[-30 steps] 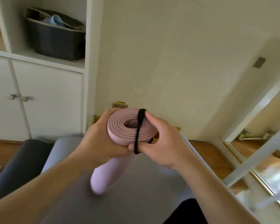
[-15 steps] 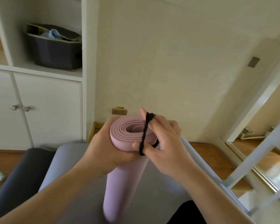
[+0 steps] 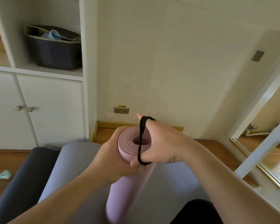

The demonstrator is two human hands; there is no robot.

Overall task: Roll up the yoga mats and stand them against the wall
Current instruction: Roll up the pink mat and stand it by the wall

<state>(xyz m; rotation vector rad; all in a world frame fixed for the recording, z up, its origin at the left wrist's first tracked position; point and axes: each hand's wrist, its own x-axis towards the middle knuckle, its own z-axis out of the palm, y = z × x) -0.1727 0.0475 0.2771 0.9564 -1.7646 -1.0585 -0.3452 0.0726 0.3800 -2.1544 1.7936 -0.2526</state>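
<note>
A rolled pink yoga mat (image 3: 129,188) stands nearly upright in front of me, its spiral top end facing up. My left hand (image 3: 113,160) grips the roll just below the top. My right hand (image 3: 165,146) sits over the top end with a black elastic band (image 3: 141,139) stretched between its fingertips and thumb, across the opening of the roll. Under the roll a grey mat (image 3: 68,162) lies unrolled on the floor, and a dark mat (image 3: 27,172) lies flat to its left. The cream wall (image 3: 168,70) is straight ahead.
A white cabinet (image 3: 52,110) with doors fills the left, and a dark bin (image 3: 55,52) stands on its shelf. A wall socket (image 3: 121,110) sits low on the wall. A white-framed glass door (image 3: 265,159) runs along the right. A small wrapper (image 3: 4,174) lies on the wooden floor at left.
The pink roll has swung from tilted to nearly upright. My right hand has spread its fingers and pulled the black band wider over the top end. My left hand keeps its grip.
</note>
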